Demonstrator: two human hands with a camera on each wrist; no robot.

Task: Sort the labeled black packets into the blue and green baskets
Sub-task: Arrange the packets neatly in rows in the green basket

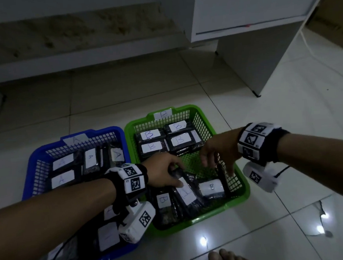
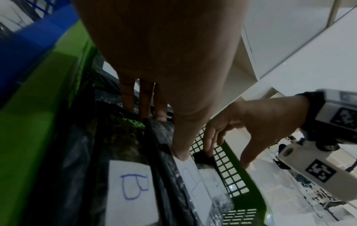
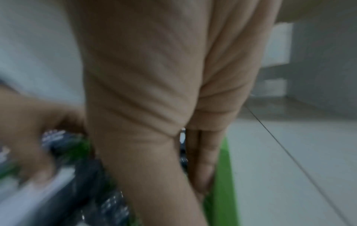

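Black packet (image 1: 186, 191) in the green basket (image 1: 244, 193) is gripped by the left hand (image 1: 163, 174); right hand (image 1: 218, 150) hangs loose-fingered beside it.

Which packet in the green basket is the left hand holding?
The tilted middle packet in the near row: the left hand grips its far end, lifting it askew, while its neighbours lie flat.

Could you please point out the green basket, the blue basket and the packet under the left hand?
green basket (image 1: 205, 218), head view, on its near rim.
blue basket (image 1: 36, 157), head view, on its far left corner rim.
packet under the left hand (image 1: 186, 192), head view, on its white label.
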